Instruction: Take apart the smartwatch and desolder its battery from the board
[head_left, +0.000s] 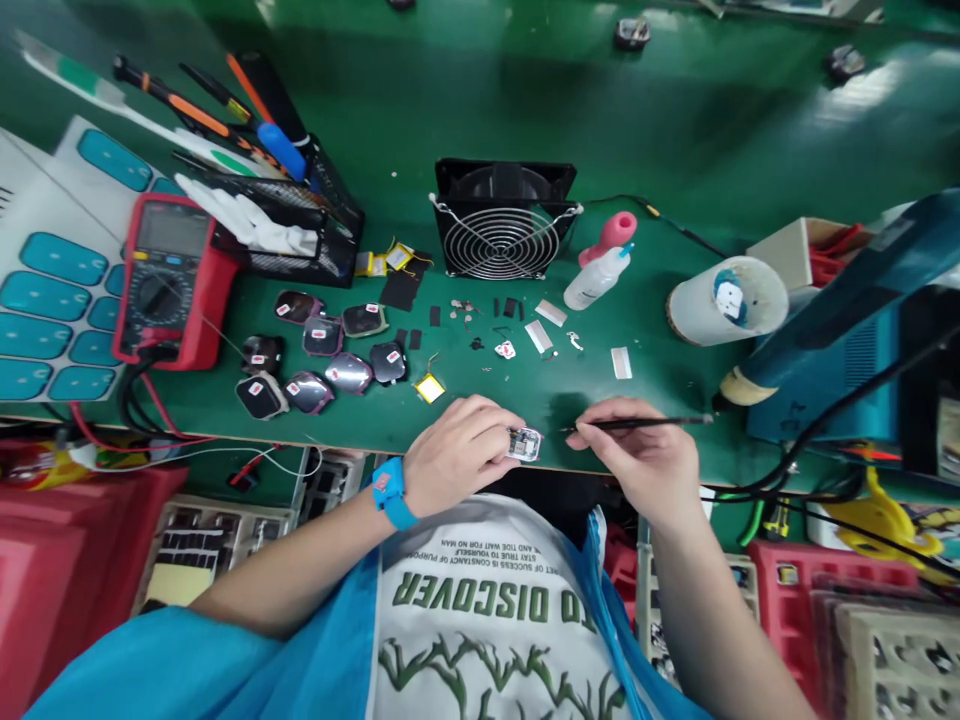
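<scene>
Left hand: I have the fingers clamped on a small pale-rimmed casing, inner parts facing up, at the front edge of the tabletop; whether it rests there or hangs clear, I cannot tell. Right hand: thumb and fingers pinched pen-fashion around a slim dark tool, tip pointing left, just beside the casing and apart from it. Tweezers or plain probe, I cannot make out. Step in hand, as I judge it: fine work inside the casing, the left hand serving as clamp. The next move would call for a small, level approach of the tip, the left grip firm enough to stop the casing turning yet light on the exposed parts. Beyond the left hand: a yellow battery cell, with dark-faced watch-like units farther left. Beyond the casing: loose silvery plates, then a white bottle and a fan at the back.
</scene>
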